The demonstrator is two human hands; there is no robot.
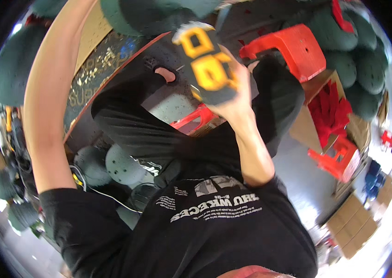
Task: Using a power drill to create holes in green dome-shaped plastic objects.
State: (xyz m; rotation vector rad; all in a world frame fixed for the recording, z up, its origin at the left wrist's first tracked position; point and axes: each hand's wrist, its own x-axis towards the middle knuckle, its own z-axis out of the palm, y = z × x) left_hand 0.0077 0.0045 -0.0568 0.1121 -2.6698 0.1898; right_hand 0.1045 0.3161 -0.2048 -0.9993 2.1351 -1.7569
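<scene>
Black T-shirt: mine, closest to the camera, pale print across the chest (233, 217).
Left forearm: bare, reaching up past the dark board (95, 88) with its pale flecks and out over the top edge (52, 88); my left hand is beyond the picture, so how open it is, or what it holds, I can't tell.
Right hand: raised above my lap, fingers curled in around the right and lower side of one thing, gripping it (238, 88).
Dark piece: in that grip, blurred, with bold yellow shapes and a whitish upper edge, held in front of my bent legs (205, 62).
Black trousers: knees spread to both sides beneath (135, 116).
Red stool: beyond my right knee (300, 53).
Carton: right of that knee (303, 124), red cloth inside (328, 111).
Green rounded forms: stacked at upper right (342, 67).
</scene>
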